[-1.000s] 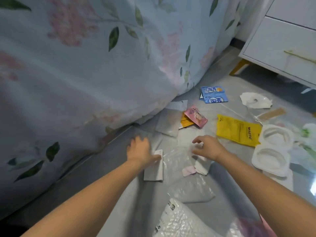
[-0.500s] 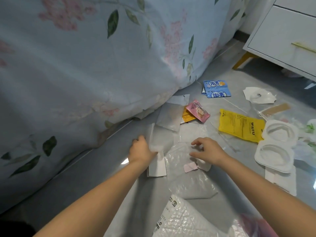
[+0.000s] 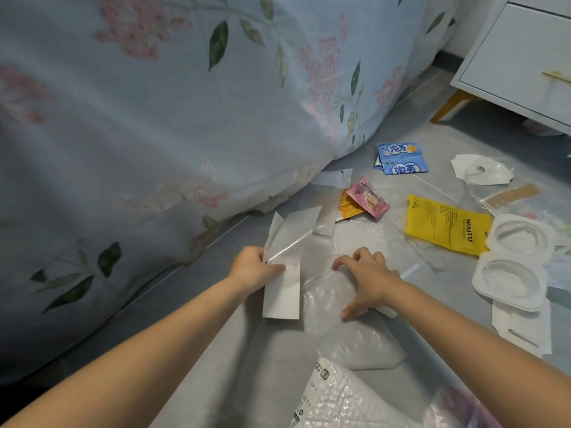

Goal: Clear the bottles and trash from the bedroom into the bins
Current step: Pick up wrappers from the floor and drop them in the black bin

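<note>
The grey floor [image 3: 197, 304] holds a yellow packet [image 3: 445, 225], blue wrappers [image 3: 401, 158], and a white tray [image 3: 513, 264].

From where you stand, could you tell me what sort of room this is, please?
Most likely a bedroom: a floral bedspread hangs to the grey floor, and a white drawer unit on yellow legs stands beside it.
</note>
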### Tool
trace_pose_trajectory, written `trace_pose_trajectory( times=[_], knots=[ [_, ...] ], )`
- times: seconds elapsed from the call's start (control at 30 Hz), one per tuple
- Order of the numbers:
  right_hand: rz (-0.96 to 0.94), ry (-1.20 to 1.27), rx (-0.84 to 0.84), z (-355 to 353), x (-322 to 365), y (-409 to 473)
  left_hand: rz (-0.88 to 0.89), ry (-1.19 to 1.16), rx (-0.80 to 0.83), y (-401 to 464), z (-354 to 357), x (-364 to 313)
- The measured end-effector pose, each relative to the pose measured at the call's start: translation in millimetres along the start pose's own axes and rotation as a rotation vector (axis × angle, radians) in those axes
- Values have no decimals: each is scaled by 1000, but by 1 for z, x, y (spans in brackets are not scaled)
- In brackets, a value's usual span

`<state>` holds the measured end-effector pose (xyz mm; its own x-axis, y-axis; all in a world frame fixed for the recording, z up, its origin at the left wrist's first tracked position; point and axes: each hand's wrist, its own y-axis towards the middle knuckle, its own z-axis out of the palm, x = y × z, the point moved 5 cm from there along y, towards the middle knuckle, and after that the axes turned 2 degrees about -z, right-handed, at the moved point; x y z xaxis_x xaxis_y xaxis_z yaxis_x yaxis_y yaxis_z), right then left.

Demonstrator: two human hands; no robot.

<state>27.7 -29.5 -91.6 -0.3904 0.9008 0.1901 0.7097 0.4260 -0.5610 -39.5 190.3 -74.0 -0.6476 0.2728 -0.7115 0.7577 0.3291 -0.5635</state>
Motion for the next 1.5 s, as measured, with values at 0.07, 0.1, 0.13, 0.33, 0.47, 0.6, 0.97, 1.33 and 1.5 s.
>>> trace_pose_trajectory(
  times=[0.07,0.1,0.13,0.33,0.47,0.6,0.97,1.33,1.5],
  knots=[
    [-23,-33,-40,3,2,-1,37,3,19,-6,-11,-5],
    [-38,2,-62,4,2,0,47,-11,46,-10,-16,-9],
    [-47,69,-82,6,1,1,50,-36,78,-15,-20,-12],
    [17,395,-200,22,-13,-10,8,-257,138,-53,-43,-23],
    [72,652,-187,25,-19,-24,-3,-252,131,-72,-57,-26],
    [117,1037,-178,22,-11,-38,-10,-202,133,-91,-77,-32],
    [-217,1191,-48,-81,126,-102,77,-172,129,-210,-188,-59],
    [-666,913,149,-150,350,-207,-31,-506,-285,-367,-334,52],
    [-737,840,178,-128,435,-225,-103,-649,-487,-392,-355,122]
  ],
)
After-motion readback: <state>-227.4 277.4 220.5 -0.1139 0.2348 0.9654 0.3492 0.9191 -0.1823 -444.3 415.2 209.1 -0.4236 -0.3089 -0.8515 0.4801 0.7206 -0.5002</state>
